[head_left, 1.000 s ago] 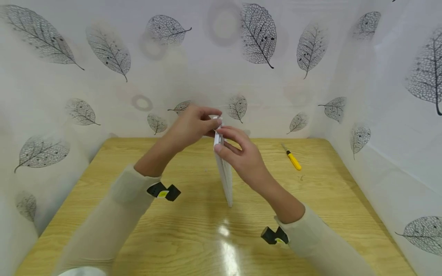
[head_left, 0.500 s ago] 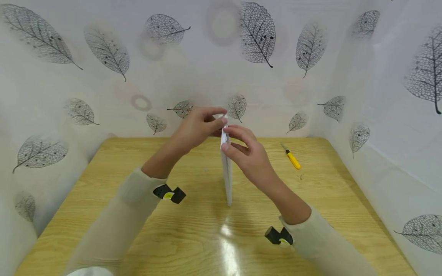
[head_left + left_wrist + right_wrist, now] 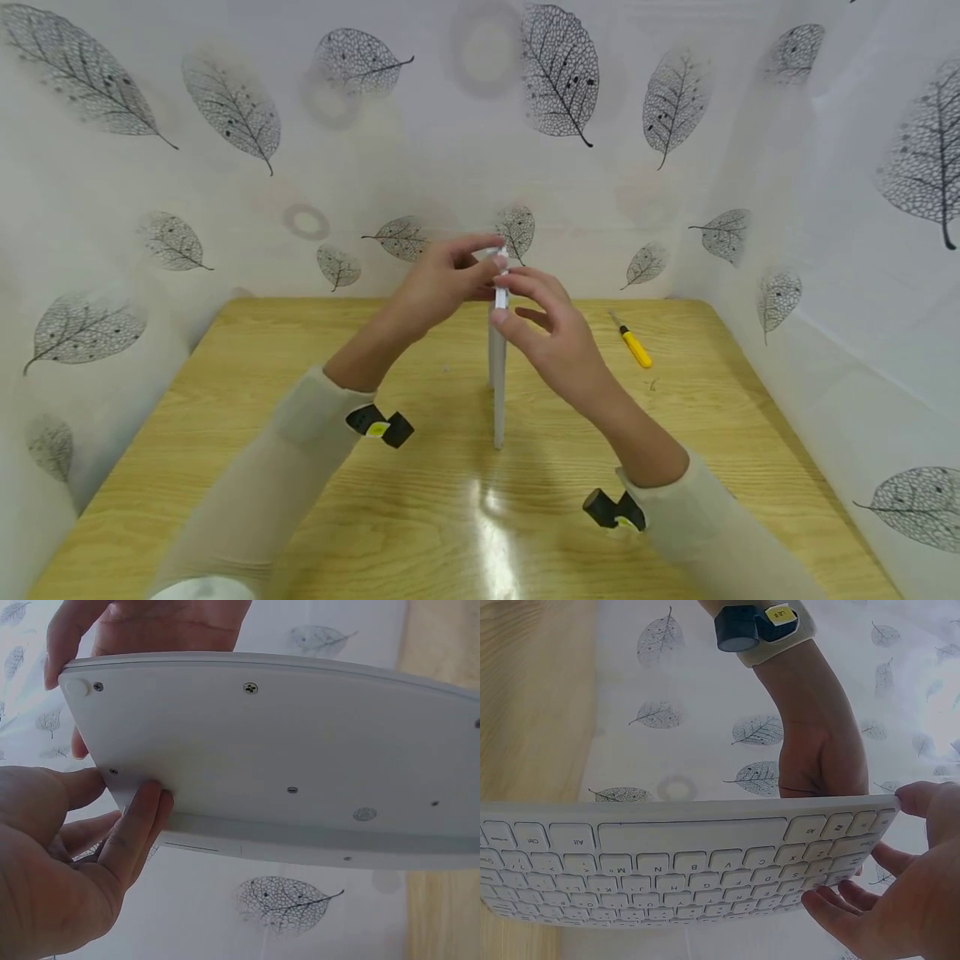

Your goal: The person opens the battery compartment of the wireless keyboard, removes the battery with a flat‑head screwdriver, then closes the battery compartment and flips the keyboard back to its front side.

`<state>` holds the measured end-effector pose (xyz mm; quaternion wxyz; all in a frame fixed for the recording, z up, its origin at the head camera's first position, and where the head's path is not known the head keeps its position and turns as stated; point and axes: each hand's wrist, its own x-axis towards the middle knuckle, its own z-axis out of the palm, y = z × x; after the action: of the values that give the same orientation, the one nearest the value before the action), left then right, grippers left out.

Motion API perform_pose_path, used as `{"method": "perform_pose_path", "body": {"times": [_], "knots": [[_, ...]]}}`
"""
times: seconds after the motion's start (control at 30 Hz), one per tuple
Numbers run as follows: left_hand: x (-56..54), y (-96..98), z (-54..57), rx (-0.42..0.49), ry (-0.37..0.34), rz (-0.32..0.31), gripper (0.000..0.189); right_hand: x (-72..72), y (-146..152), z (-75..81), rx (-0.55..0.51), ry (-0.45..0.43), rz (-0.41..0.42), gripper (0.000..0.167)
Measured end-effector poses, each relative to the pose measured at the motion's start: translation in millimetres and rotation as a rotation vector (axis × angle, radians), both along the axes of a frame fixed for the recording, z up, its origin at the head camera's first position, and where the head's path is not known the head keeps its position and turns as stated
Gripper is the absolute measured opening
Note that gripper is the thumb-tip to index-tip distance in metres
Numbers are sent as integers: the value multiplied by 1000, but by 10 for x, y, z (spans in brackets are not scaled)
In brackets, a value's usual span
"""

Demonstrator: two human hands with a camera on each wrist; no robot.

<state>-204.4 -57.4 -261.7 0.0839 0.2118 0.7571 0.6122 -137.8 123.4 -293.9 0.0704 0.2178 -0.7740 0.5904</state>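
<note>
A white keyboard (image 3: 499,400) stands on its short end on the wooden table, edge-on to the head camera. My left hand (image 3: 438,283) grips the far part of its upper end. Nearer to me, my right hand (image 3: 561,346) pinches the same end between thumb and fingers. In the left wrist view the keyboard's underside shows several screws (image 3: 250,688) and a round pad (image 3: 77,687) at one corner; left fingertips (image 3: 146,799) lie against this face. The right wrist view shows the keys (image 3: 694,861), with right fingertips on the outermost ones.
A screwdriver (image 3: 636,346) with a yellow handle lies to the right on the wooden table (image 3: 360,517), and small dark bits (image 3: 652,384) lie near it. A leaf-patterned curtain (image 3: 450,150) encloses the back and sides. A white rounded object (image 3: 202,588) shows at the bottom left.
Both hands have moved the keyboard's upper end to the right. It leaned left before and now stands nearly straight up, its lower end about where it was.
</note>
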Motion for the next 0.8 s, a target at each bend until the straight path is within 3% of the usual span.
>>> {"method": "perform_pose_path", "body": {"times": [0.33, 0.57, 0.8], "knots": [[-33, 103, -159, 94, 25, -57, 49, 61, 130, 27, 10, -35, -16, 42], [-42, 86, -225, 122, 14, -17, 50, 57, 122, 47, 9, -28, -10, 41], [-29, 127, -248, 125, 10, -37, 50, 71, 206, 92, 65, -44, -28, 40]]}}
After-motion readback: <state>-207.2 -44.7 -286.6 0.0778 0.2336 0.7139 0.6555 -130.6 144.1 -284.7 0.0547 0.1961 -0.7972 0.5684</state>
